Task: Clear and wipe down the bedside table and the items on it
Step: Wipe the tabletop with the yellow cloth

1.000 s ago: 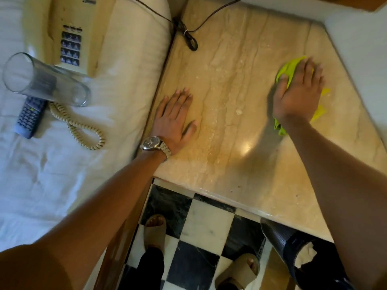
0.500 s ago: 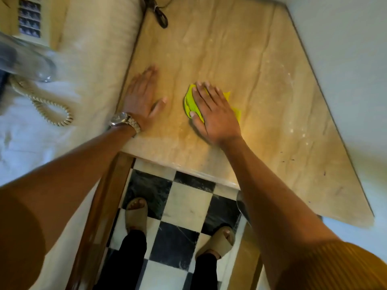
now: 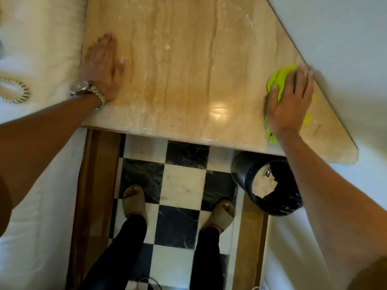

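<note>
The counter (image 3: 178, 59) is a beige marble top, cut off at the upper edge of the view. Both hands look blurred. A coiled phone cord (image 3: 15, 91) on the white bed (image 3: 31, 164) is only partly visible. Below are a black-and-white checkered floor (image 3: 180, 183) and a black bin (image 3: 270, 185) half hidden under the counter. The green cloth (image 3: 279, 82) lies at the counter's right edge, mostly under the right hand (image 3: 289, 103), whose fingers (image 3: 301, 82) are spread flat on it. The left hand (image 3: 102, 65) lies flat and open at the left edge.
</note>
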### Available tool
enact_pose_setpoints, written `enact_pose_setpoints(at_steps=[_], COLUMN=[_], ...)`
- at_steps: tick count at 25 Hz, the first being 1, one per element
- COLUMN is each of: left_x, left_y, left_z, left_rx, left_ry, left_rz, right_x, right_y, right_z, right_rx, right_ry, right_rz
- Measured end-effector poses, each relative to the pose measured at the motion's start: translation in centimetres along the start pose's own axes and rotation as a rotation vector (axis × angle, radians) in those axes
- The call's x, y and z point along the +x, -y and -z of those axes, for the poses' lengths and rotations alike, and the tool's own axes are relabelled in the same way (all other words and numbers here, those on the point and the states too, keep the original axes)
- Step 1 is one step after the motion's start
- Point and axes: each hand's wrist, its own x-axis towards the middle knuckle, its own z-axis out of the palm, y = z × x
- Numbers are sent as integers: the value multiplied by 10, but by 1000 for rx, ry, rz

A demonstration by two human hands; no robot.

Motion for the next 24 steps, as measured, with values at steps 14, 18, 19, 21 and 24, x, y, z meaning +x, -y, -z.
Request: enact_pose_setpoints(at_steps=[14,18,19,21,24], left_x=[-5,-8,-8,-9,-11], left_y=[-28,-31,-32,-32,-27], left_z=[-12,-14,-13,-14,-10], left_rx=[12,-5,-17,-17,-41], left_ry=[-10,-12,-13,-43,-43], left_rz=[217,214,211,189,171], right_x=[-55,-90,-94,-83,-60], right_y=[-28,122,155,192,188], right_z=[17,8,1,-12,-18], right_rx=[97,175,188,214,200], right_ry=[-42,202,238,282,306], right_rz=[-248,127,245,481,759])
